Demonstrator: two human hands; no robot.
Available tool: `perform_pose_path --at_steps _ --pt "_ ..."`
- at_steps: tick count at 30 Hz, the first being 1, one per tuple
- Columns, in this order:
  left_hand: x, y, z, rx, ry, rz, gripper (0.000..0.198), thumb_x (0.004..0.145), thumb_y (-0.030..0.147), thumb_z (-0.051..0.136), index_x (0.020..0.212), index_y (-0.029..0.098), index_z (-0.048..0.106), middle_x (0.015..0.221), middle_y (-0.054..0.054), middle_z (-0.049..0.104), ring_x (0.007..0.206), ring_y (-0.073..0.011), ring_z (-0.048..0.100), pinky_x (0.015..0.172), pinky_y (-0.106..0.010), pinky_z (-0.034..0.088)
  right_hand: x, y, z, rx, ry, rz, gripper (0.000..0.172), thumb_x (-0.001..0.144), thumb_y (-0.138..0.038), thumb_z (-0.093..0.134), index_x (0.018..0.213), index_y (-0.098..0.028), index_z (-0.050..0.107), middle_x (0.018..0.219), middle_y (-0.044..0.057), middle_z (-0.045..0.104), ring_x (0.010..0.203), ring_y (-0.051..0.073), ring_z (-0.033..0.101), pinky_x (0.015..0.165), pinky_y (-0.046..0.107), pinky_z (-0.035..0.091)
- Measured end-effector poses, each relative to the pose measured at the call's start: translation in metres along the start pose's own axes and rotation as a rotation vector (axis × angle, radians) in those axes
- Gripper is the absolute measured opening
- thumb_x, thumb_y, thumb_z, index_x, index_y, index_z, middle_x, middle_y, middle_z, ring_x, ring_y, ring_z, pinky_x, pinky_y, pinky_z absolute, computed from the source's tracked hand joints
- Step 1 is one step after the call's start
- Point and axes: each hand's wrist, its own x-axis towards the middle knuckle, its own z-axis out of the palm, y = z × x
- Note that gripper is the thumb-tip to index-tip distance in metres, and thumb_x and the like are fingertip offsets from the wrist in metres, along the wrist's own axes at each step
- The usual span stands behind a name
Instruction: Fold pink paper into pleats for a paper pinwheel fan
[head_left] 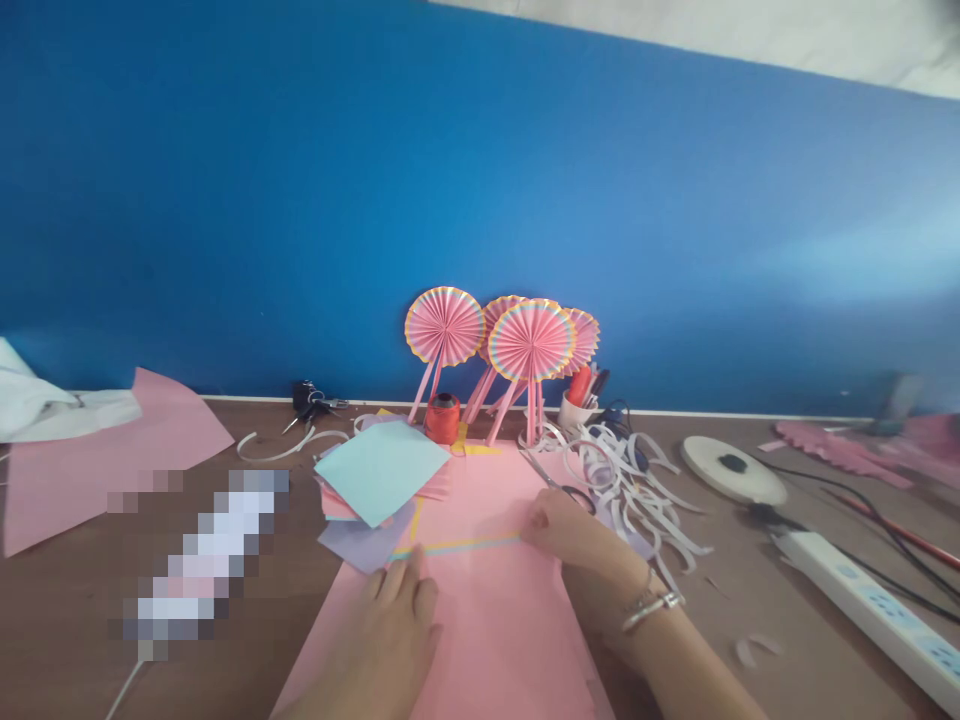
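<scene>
A long pink paper sheet (491, 630) lies in front of me, with a narrow rainbow-striped paper strip (469, 547) running across it. My left hand (386, 625) rests on the pink sheet, fingers stretched out, the tips touching the strip's left end. At the strip's right end my right hand (559, 525) has its fingers curled closed around it; the fingertips are hidden. Scissors (559, 485) lie just beyond that hand. A stack of coloured paper topped by a light blue sheet (382, 468) sits beyond my left hand.
Pleated pink paper fans (445, 327) stand against the blue wall (300, 200). Near them are a red object with a dark top (442, 420) and a pen cup (576, 412). White paper strips (637, 480) pile at right, beside a power strip (870, 600). Keys (315, 403) lie at left.
</scene>
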Motion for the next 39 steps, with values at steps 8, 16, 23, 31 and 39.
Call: perform_pose_path --at_steps 8,16,23,31,39 --pt "0.0 -0.002 0.002 -0.01 -0.017 0.004 0.022 0.088 0.02 0.044 0.096 0.015 0.063 0.13 -0.017 0.054 0.106 -0.0313 0.053 0.085 -0.047 0.041 -0.006 -0.004 -0.015 0.066 -0.033 0.017 0.025 0.06 -0.011 0.05 0.045 -0.019 0.032 0.046 -0.004 0.033 0.05 0.009 0.034 0.049 0.024 0.022" --pt "-0.002 -0.009 0.011 -0.039 0.1 0.044 0.024 0.088 0.021 0.039 0.096 0.014 0.061 0.128 -0.018 0.054 0.108 -0.0329 0.053 0.086 -0.048 0.041 -0.006 -0.001 -0.012 0.219 -0.126 0.021 0.031 0.069 -0.027 0.054 0.044 -0.018 0.038 0.042 -0.006 0.03 0.045 0.008 0.034 0.044 0.021 0.022" --pt "0.004 -0.026 0.019 -0.115 0.312 0.068 0.034 0.083 0.023 0.047 0.116 0.017 0.054 0.122 -0.012 0.06 0.111 -0.0289 0.054 0.091 -0.042 0.044 -0.008 -0.01 -0.014 0.354 -0.027 -0.028 0.006 0.063 -0.02 0.062 0.062 -0.014 0.064 0.068 0.001 0.061 0.063 0.012 0.053 0.054 0.02 0.037" --pt "0.039 -0.024 -0.005 -0.513 0.331 0.028 0.041 0.086 0.028 0.044 0.127 0.02 0.048 0.125 -0.011 0.058 0.116 -0.0272 0.052 0.094 -0.042 0.044 -0.007 -0.007 -0.025 0.563 0.031 -0.174 0.008 0.068 -0.021 0.063 0.065 -0.016 0.069 0.063 0.0 0.064 0.059 0.012 0.051 0.057 0.022 0.037" --pt "0.092 -0.006 -0.016 -0.784 0.077 -0.113 0.023 0.078 0.038 0.052 0.073 0.019 0.063 0.07 -0.001 0.064 0.069 -0.0197 0.057 0.061 -0.028 0.035 -0.003 -0.003 -0.023 0.601 0.118 -0.19 0.01 0.069 -0.024 0.064 0.066 -0.016 0.069 0.063 0.0 0.063 0.058 0.011 0.049 0.055 0.023 0.035"
